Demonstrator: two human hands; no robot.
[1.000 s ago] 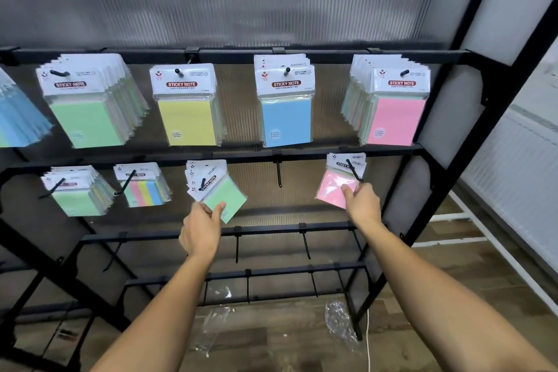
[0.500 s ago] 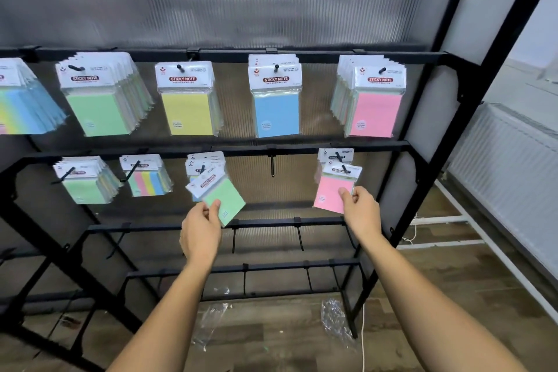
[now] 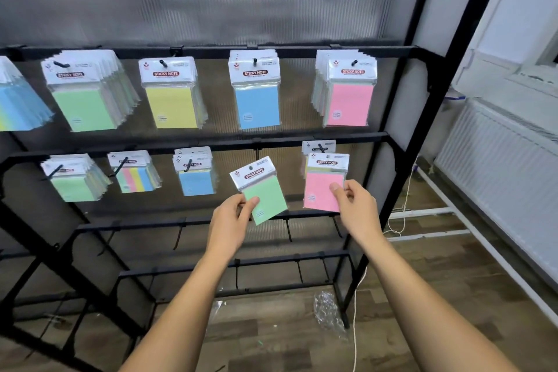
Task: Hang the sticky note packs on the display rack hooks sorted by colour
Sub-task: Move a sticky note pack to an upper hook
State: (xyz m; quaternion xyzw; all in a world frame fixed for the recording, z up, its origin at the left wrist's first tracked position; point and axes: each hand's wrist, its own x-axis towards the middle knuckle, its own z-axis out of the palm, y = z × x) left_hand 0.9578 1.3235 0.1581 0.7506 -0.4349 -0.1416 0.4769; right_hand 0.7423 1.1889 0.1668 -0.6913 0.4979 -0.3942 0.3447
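Fingers of our left hand (image 3: 231,222) pinch the lower corner of a green sticky note pack (image 3: 262,190), tilted, off any hook, between the blue packs (image 3: 195,174) and the pink ones; our right hand (image 3: 356,210) pinches a pink pack (image 3: 323,184) below its hook on the display rack (image 3: 392,142).

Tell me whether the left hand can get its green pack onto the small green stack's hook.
Probably yes: the left hand holds the green pack free, and nothing blocks the way left to the small green stack.
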